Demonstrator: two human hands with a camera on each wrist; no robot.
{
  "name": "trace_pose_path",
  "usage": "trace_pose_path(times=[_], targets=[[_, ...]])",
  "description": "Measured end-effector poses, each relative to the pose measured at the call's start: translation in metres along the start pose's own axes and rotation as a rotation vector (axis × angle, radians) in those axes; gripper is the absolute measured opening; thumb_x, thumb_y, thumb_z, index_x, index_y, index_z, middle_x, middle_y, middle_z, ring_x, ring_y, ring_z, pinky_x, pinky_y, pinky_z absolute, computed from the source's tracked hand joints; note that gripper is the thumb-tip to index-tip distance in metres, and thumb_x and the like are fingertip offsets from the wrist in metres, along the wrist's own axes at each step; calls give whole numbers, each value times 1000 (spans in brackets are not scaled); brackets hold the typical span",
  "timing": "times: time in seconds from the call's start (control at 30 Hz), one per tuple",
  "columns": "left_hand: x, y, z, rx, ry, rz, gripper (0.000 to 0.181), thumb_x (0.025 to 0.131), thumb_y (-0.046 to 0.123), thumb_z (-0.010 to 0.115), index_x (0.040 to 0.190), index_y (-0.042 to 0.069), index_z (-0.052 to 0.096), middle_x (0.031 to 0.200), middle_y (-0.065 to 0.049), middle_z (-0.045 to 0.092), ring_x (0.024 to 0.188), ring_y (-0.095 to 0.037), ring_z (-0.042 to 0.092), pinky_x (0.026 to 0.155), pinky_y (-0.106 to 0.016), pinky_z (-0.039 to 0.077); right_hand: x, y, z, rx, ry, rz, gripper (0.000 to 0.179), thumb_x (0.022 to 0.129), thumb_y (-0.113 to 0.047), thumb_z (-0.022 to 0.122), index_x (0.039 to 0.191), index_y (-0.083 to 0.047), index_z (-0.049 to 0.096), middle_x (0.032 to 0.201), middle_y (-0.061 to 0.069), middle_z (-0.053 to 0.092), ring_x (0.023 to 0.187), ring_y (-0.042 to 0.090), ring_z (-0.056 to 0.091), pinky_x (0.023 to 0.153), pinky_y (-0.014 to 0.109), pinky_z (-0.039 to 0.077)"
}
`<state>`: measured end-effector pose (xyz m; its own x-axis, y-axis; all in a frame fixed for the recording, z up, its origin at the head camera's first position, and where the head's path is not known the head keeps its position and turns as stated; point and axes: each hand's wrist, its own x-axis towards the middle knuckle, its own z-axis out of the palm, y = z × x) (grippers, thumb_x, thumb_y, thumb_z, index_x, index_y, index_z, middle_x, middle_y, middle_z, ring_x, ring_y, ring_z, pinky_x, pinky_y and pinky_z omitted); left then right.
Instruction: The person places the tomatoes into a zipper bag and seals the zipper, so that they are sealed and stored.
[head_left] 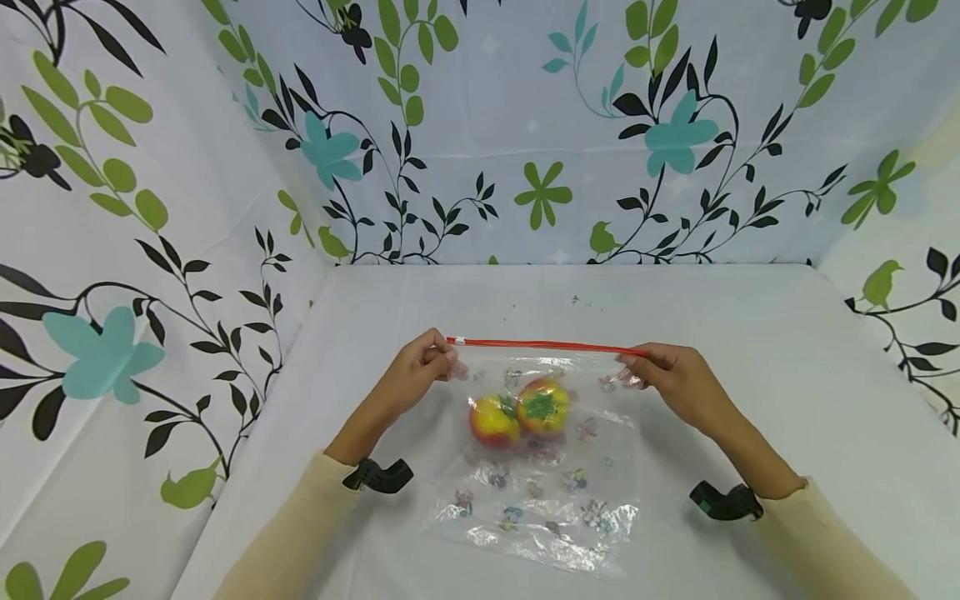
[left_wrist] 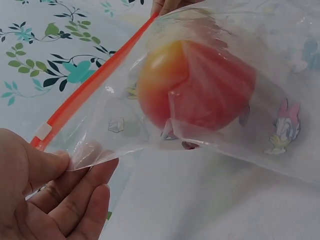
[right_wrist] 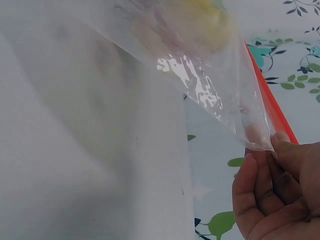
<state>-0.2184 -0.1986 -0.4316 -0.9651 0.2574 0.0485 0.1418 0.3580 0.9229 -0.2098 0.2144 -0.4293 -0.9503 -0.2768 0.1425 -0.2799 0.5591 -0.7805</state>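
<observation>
A clear zip bag [head_left: 525, 517] printed with small cartoon figures is held up by its two top corners. My left hand [head_left: 423, 364] pinches the corner beside the white slider [left_wrist: 44, 131], thumb against fingers. The opposite corner is pinched by my right hand [head_left: 671, 379], at the end of the red zip strip [head_left: 555, 344]. Inside the bag, two red-and-yellow round fruits or vegetables lie side by side: one on the left [head_left: 494, 422] and one on the right [head_left: 543, 407] with a green top. In the left wrist view, one [left_wrist: 197, 87] shows red and yellow through the plastic.
A white-covered table [head_left: 720, 300] lies under the bag, with a few small dark specks near its far side. Patterned cloth [head_left: 480, 133] with leaves and flowers hangs behind and at both sides. Each wrist wears a black camera band [head_left: 378, 476].
</observation>
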Motion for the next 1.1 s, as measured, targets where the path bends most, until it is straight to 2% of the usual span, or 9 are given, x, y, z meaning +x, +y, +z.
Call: trace_pose_path(times=[0.13, 0.27, 0.5, 0.7, 0.8, 0.93, 1.1], targets=[[-2, -9, 1, 2, -26, -11, 14, 110, 18, 57, 108, 5, 56, 107, -15, 78, 98, -23, 73, 94, -37, 59, 6, 2, -5, 36, -52, -33, 30, 108, -23, 63, 124, -1, 76, 103, 7, 78, 88, 13, 69, 79, 31, 59], [-1, -11, 2, 64, -46, -5, 12, 108, 17, 60, 112, 6, 58, 107, -12, 75, 101, -24, 72, 95, -39, 57, 11, 7, -6, 59, -104, -31, 29, 107, -19, 63, 125, 1, 74, 106, 10, 77, 89, 12, 70, 81, 26, 59], [6, -7, 0, 200, -12, 26, 21, 106, 23, 65, 121, 9, 61, 115, -8, 71, 105, -22, 72, 97, -43, 57, 18, 11, -6, 29, -149, -35, 29, 107, -16, 63, 127, 2, 72, 109, 12, 75, 89, 13, 67, 81, 26, 60], [10, -4, 0, 270, 11, 58, 15, 108, 24, 62, 117, 12, 67, 106, -4, 74, 101, -26, 71, 86, -36, 55, 23, 15, -8, 11, -199, -33, 25, 106, -17, 65, 121, 1, 73, 108, 12, 75, 91, 18, 70, 82, 22, 59], [12, -3, 1, 280, 12, 87, 12, 108, 23, 63, 113, 14, 68, 102, -3, 74, 99, -29, 71, 83, -36, 54, 27, 17, -8, -44, -215, -33, 24, 105, -19, 67, 120, -2, 74, 110, 10, 76, 94, 20, 70, 81, 21, 58], [11, -3, 2, 291, 20, 114, 12, 108, 23, 63, 112, 13, 69, 101, -2, 74, 98, -27, 72, 84, -37, 56, 35, 15, 0, -174, -205, -31, 31, 101, -29, 71, 121, -6, 75, 108, 9, 74, 94, 23, 63, 75, 30, 56], [12, -3, 4, 297, 19, 151, 18, 108, 22, 63, 114, 7, 70, 103, -4, 74, 97, -22, 72, 84, -37, 58, 50, -1, 22, -265, -199, -83, 34, 100, -34, 73, 122, -8, 74, 112, 10, 74, 97, 26, 65, 83, 44, 59]])
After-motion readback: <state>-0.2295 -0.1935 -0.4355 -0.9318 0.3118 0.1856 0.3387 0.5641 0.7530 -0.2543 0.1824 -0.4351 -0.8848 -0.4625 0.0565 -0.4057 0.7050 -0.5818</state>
